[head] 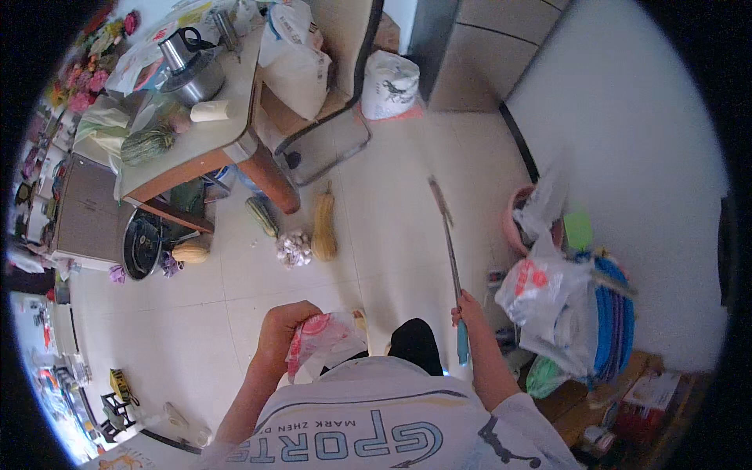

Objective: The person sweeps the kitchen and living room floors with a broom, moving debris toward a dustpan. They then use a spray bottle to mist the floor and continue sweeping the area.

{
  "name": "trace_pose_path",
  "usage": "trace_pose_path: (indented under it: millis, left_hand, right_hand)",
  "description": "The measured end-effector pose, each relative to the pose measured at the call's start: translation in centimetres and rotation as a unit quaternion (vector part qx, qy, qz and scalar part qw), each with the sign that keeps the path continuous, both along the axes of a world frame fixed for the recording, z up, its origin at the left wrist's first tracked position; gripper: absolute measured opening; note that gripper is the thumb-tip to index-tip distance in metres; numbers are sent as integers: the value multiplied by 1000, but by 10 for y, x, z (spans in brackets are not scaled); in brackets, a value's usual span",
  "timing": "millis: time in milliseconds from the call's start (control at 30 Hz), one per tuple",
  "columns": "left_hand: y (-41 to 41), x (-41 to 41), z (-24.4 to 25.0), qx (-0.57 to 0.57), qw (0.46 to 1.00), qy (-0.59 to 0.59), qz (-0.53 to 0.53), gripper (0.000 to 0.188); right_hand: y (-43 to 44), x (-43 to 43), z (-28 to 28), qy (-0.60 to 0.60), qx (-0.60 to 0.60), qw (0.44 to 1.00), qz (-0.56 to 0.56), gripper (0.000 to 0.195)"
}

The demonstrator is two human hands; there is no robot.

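Note:
My left hand [281,333] is closed around a crumpled translucent plastic bag [329,338] with red print, held in front of my body. In my right hand [472,310] is a long-handled tool [452,258] with a thin metal shaft and a teal grip. Its narrow brown head points away from me over the tiled floor [393,229]; blur hides whether it is a broom or a brush. On the floor ahead and to the left lie a tan butternut squash [324,229], a heap of garlic bulbs [294,248] and a striped green squash [261,216].
A table [235,126] at the upper left bears a green pumpkin [147,145] and a metal pot [200,79]. Beyond it is a chair [343,53] with a sack [296,70]. A pink bucket [514,226] and hanging plastic bags [543,282] line the right wall.

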State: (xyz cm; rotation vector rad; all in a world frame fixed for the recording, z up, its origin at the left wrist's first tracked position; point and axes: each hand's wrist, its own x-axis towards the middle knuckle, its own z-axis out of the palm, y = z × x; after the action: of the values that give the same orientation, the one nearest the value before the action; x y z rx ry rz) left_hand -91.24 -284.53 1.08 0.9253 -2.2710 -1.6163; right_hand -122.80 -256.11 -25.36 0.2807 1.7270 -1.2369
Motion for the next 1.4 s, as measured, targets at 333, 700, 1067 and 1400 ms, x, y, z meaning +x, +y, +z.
trace_pose_path:
  millis: [333, 700, 1067, 1400]
  left_hand:
    - [-70, -142, -31, 26, 986, -110, 124, 5]
    - [-77, -340, -63, 26, 944, -264, 195, 4]
    - [-77, -407, -116, 51, 914, -345, 208, 15]
    - [-101, -464, -76, 89, 956, -237, 146, 5]
  right_hand:
    - [-70, -259, -68, 37, 16, 999, -27, 21]
    - [-247, -627, -134, 195, 24, 980, 33, 14]
    - [-347, -722, -203, 197, 186, 937, 221, 21]
    - [-123, -470, -71, 17, 176, 880, 441, 50]
